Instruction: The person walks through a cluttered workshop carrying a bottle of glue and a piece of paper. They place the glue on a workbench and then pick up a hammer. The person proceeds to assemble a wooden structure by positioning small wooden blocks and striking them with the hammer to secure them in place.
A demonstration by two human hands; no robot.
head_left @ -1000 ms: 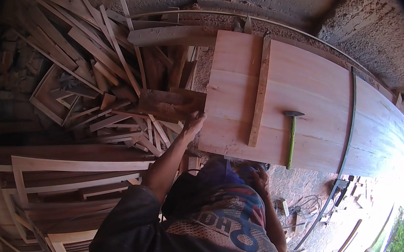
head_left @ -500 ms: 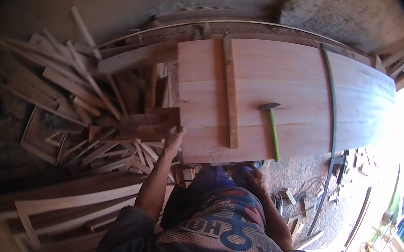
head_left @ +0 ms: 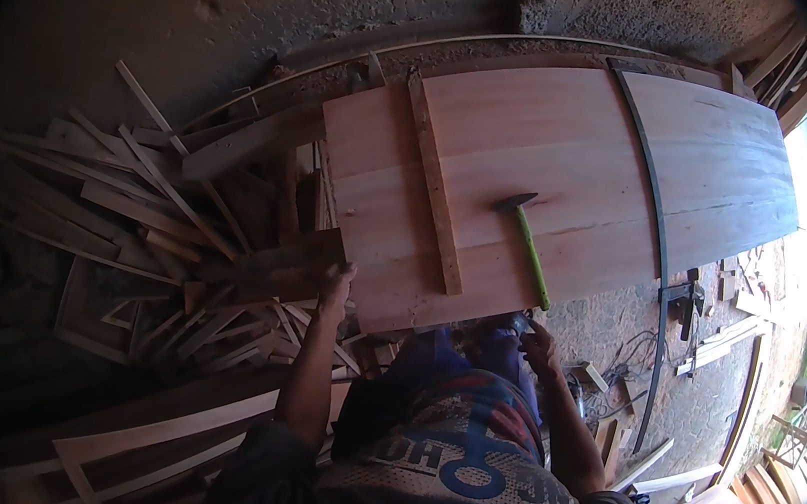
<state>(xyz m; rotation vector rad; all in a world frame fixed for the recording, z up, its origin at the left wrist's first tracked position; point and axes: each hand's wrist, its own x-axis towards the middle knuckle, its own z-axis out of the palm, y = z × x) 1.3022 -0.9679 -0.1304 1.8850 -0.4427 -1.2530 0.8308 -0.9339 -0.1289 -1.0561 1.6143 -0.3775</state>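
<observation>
A wide, pale wooden panel [head_left: 540,128] of joined boards lies in front of me. My left hand [head_left: 334,292] is closed at its near left corner, fingers at the edge beside a dark wooden beam [head_left: 286,263]. Just below the near edge is my right hand [head_left: 538,349], its fingers curled around something small and dark that I cannot make out. A hammer [head_left: 530,253] with a green handle rests on the panel, the handle's end just above my right hand. Left of the hammer, a narrow wooden batten [head_left: 432,180] crosses the panel.
A long dark metal bar clamp [head_left: 648,166] spans the panel at right, its screw end [head_left: 685,299] beyond the near edge. Scrap wood [head_left: 139,189] is heaped at left. Wooden frames [head_left: 171,420] lie lower left. Cables [head_left: 626,370] and offcuts litter the floor at right.
My view has shifted and turned slightly, so the panel and hammer appear farther left. My right hand has moved right, away from my trousers, toward the hammer handle's end. My left hand remains at the corner.
</observation>
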